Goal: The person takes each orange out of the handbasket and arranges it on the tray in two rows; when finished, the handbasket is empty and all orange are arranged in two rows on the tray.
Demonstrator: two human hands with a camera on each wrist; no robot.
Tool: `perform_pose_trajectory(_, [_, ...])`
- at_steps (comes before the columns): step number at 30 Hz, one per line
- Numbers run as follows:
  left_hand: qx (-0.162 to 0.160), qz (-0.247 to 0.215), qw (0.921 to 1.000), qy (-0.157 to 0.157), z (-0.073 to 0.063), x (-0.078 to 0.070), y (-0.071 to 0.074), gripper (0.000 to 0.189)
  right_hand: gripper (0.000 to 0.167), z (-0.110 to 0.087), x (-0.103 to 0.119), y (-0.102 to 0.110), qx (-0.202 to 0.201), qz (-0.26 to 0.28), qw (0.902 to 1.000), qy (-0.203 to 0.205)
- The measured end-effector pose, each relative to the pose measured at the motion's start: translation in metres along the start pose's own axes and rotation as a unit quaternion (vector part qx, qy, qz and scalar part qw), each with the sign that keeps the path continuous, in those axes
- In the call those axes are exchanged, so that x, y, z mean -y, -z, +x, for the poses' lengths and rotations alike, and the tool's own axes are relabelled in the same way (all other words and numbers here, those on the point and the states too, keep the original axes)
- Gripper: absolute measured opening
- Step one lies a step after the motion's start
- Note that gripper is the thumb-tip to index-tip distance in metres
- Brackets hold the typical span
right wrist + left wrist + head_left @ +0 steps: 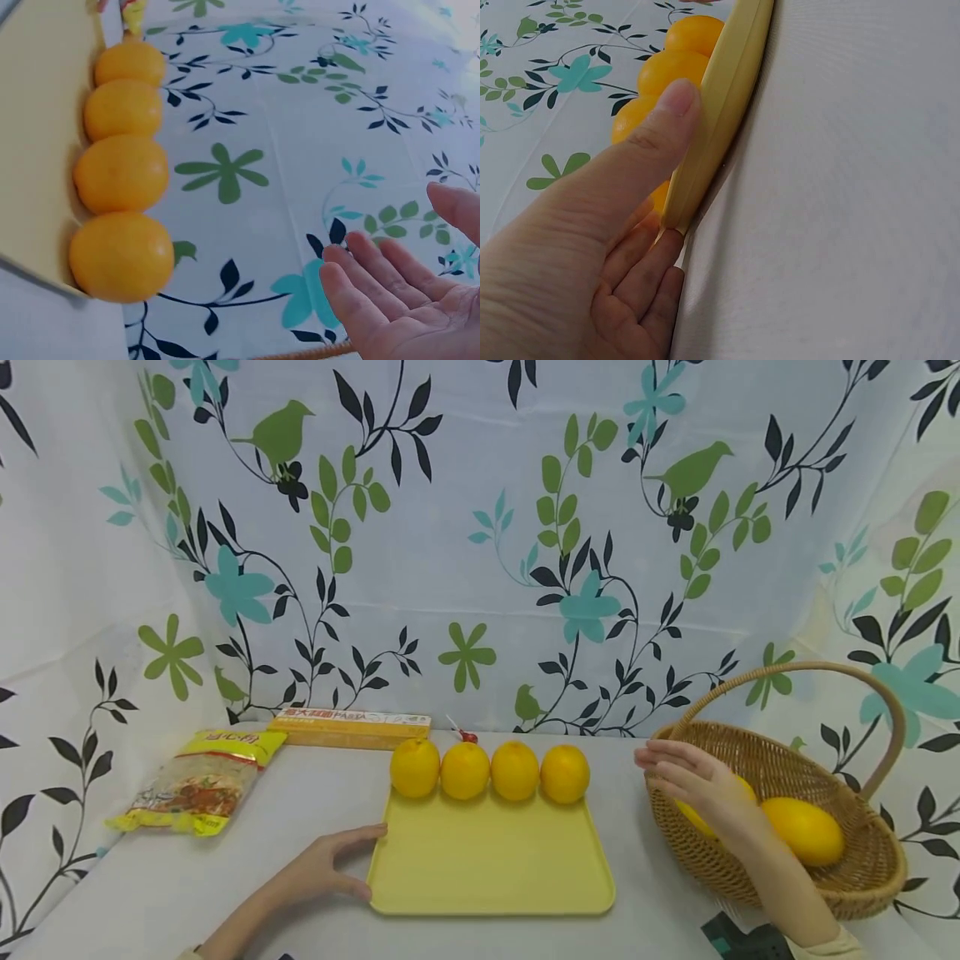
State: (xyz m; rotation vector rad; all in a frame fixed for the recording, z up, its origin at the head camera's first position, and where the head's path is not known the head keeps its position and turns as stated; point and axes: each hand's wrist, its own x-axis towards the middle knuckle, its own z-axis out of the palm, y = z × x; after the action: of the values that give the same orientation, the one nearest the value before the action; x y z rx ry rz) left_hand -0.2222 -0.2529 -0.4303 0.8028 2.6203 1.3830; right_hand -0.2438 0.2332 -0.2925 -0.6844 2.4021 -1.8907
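My left hand [330,867] touches the left edge of a yellow tray [491,860]. In the left wrist view, its thumb lies against the rim and its other fingertips are at the tray's corner. Several oranges [465,771] stand in a row along the tray's far edge, side by side. Over the left side of a wicker basket [873,881] is my right hand [701,781], partly covering a yellow fruit inside. Another yellow fruit [804,832] shows in the basket. The right wrist view has the right hand [405,300] with fingers extended and the palm bare.
At the back left lie a yellow noodle packet [198,781] and a long pasta box [348,729]. A small red object [468,737] peeks out behind the oranges. The basket's tall handle [817,667] arches over it. A patterned cloth [465,560] hangs behind the table.
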Motion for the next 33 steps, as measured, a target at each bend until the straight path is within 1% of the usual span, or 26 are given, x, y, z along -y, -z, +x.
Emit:
perform_pose_trajectory(2, [0.0, -0.006, 1.0, 0.006, 0.0, -0.001, -0.001, 0.073, 0.038, -0.005, 0.015, 0.012, -0.005, -0.022, 0.9997, 0.001])
perform_pose_trajectory(5, [0.0, -0.009, 0.9999, 0.009, 0.0, -0.001, -0.001, 0.073, 0.04, -0.006, 0.027, 0.03, -0.009, -0.064, 0.9979, -0.005])
perform_pose_trajectory(6, [-0.001, -0.008, 0.9999, 0.009, 0.0, 0.0, -0.001, 0.073, 0.04, -0.006, 0.03, 0.036, -0.012, -0.085, 0.9962, -0.012])
perform_pose_trajectory(9, [-0.003, -0.006, 0.9999, 0.012, 0.0, 0.001, -0.001, 0.073, 0.04, -0.005, 0.035, 0.054, -0.019, -0.161, 0.9864, -0.027])
perform_pose_trajectory(12, [-0.004, 0.0, 1.0, 0.008, 0.0, 0.002, -0.002, 0.073, 0.037, -0.003, 0.034, 0.072, -0.019, -0.218, 0.9751, -0.036])
perform_pose_trajectory(15, [-0.001, 0.004, 1.0, 0.009, 0.0, 0.002, -0.002, 0.074, 0.037, 0.002, 0.031, 0.087, -0.016, -0.248, 0.9676, -0.044])
perform_pose_trajectory(18, [-0.002, 0.006, 0.9999, 0.01, 0.001, 0.001, 0.0, 0.073, 0.034, 0.01, 0.027, 0.098, -0.007, -0.316, 0.9481, -0.039])
perform_pose_trajectory(21, [-0.002, 0.006, 1.0, 0.003, 0.002, 0.0, 0.002, 0.073, 0.028, 0.018, 0.018, 0.104, 0.015, -0.384, 0.9233, -0.014])
perform_pose_trajectory(22, [-0.003, 0.007, 1.0, 0.0, 0.003, 0.0, 0.003, 0.073, 0.026, 0.021, 0.015, 0.105, 0.021, -0.393, 0.9191, -0.003])
perform_pose_trajectory(24, [-0.002, 0.005, 1.0, -0.003, 0.002, -0.001, 0.004, 0.073, 0.028, 0.027, 0.007, 0.105, 0.031, -0.396, 0.9179, 0.004])
perform_pose_trajectory(26, [0.001, 0.006, 1.0, 0.0, 0.001, -0.001, 0.004, 0.072, 0.032, 0.034, -0.001, 0.104, 0.039, -0.386, 0.9216, 0.004])
perform_pose_trajectory(28, [-0.002, 0.008, 1.0, 0.003, 0.0, -0.001, 0.003, 0.072, 0.038, 0.04, -0.01, 0.103, 0.044, -0.375, 0.9258, -0.009])
perform_pose_trajectory(31, [-0.003, 0.006, 1.0, 0.006, -0.001, 0.0, 0.001, 0.072, 0.049, 0.048, -0.023, 0.1, 0.06, -0.366, 0.9283, -0.032])
perform_pose_trajectory(33, [-0.002, 0.001, 1.0, 0.007, -0.002, 0.001, -0.001, 0.072, 0.056, 0.05, -0.032, 0.099, 0.074, -0.359, 0.9283, -0.063])
